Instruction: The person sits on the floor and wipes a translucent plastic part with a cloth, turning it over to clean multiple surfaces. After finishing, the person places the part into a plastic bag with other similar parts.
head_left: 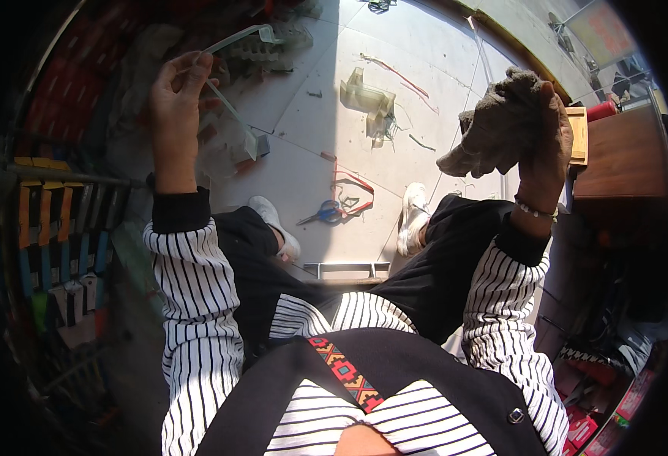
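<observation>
My left hand (178,91) is raised at the upper left, thumb and fingers pinched on a thin, clear, pale-green plastic strip (235,118). The strip bends at the hand: one arm runs toward the top, the other slants down toward the floor. Across from it, my right hand (552,129) grips a crumpled grey-brown rag (497,125), whose bulk hides most of the fingers. Both hands are held in the air, well apart, above the floor.
On the tiled floor (288,163) lie blue-handled scissors (329,211), red strap scraps (358,184) and clear plastic packaging (370,102). A colourful goods rack (64,220) stands left. A brown wooden cabinet (622,156) is at right. A metal bar frame (349,270) sits between my legs.
</observation>
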`<state>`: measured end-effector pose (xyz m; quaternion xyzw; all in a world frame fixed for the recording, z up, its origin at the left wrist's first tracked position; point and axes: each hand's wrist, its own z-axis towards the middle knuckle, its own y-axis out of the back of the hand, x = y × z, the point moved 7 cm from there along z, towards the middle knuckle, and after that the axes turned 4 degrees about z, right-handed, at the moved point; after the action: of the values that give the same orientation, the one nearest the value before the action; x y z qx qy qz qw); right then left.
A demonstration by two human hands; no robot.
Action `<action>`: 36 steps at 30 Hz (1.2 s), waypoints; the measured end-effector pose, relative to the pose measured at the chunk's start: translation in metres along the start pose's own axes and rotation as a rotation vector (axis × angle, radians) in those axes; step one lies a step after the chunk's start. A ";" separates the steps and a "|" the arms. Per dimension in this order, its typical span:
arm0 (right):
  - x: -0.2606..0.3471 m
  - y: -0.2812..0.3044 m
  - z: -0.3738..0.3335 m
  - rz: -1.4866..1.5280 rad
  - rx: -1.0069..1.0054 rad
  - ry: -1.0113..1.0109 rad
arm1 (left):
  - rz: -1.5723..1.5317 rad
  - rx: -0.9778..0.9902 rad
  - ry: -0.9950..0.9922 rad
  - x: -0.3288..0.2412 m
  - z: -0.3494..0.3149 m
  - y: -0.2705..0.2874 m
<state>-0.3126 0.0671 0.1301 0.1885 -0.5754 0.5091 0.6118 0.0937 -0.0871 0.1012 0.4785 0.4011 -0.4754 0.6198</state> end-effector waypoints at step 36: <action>-0.400 0.081 -0.021 -1.263 0.170 -0.766 | 0.126 0.253 0.946 0.413 -0.083 -0.134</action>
<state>-0.2982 -0.0450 -0.2628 0.6943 -0.4893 0.0019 0.5278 0.0536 -0.1030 -0.3390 0.7366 0.5479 -0.2126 0.3346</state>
